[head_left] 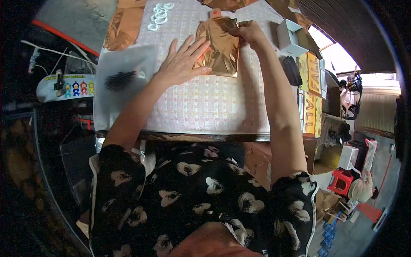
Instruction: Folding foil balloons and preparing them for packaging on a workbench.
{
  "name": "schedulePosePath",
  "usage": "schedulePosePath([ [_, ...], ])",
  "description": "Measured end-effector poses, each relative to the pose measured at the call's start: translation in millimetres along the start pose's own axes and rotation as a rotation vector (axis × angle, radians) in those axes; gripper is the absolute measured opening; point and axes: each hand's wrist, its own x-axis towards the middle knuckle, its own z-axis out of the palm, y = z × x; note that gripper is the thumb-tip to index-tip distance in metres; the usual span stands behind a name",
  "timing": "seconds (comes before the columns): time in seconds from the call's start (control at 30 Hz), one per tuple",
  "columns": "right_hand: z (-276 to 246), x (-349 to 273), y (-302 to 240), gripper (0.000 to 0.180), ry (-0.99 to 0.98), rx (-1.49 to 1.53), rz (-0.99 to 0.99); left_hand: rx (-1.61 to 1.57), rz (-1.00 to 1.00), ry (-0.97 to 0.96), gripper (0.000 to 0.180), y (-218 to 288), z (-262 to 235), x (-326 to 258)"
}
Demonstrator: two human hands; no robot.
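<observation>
A shiny copper-coloured foil bag lies on the table with a small pinkish tab at its far end. Spread over its left side is my left hand, fingers stretched out and the fingertips resting on the foil. At the far right corner, my right hand pinches the foil between thumb and fingers. To the left, a bunch of thin black pieces lies on or inside a translucent plastic sheet. Several white rings sit farther back.
Another copper foil packet lies at the far left of the table. On the right stand an open white box, a dark case and yellow boxes. A red stool is on the floor.
</observation>
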Motion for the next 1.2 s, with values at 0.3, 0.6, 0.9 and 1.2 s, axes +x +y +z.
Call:
schedulePosePath([
  [0.3,-15.1,-167.5,-91.4,0.014,0.205,-0.288,-0.902,-0.818,-0.172,0.882,0.057,-15.4,-29.2,-15.5],
  [0.6,-4.0,-233.0,31.6,0.042,0.091,-0.969,-0.934,-0.723,0.066,0.364,0.026,15.1,-40.6,-14.4],
  [0.9,-0.9,-244.7,46.9,0.037,0.129,-1.008,-1.067,-0.106,0.278,0.147,0.050,52.5,-9.6,27.0],
  [1.2,-4.2,-246.3,51.3,0.022,0.123,-0.969,-0.985,-0.175,0.317,-0.007,0.049,46.8,-0.5,33.8],
])
